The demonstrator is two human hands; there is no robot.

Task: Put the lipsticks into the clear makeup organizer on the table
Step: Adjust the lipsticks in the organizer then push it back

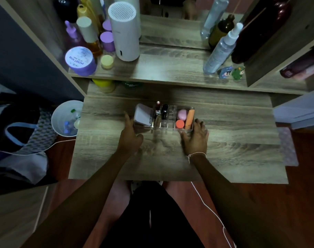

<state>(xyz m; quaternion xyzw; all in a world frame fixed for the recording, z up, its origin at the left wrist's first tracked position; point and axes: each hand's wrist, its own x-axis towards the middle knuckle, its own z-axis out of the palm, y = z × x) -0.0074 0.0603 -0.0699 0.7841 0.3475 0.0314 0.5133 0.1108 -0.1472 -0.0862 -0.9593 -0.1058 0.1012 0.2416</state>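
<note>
Organizer: the clear plastic makeup organizer [167, 123] sits mid-way across the grey wood-grain table [224, 149], between both hands.
Lipsticks: a dark red lipstick with a silver band [158, 108] and a black lipstick tube [164, 110] stand upright in the organizer's small middle slots.
Left hand [129, 135]: fingers spread loose, thumb touching the organizer's left end beside a pale pink box [143, 115]; grasping nothing.
Right hand [196, 138]: fingers spread at the organizer's right near corner, beside an orange tube [190, 119]; whether it grips the wall, cannot tell.
</note>
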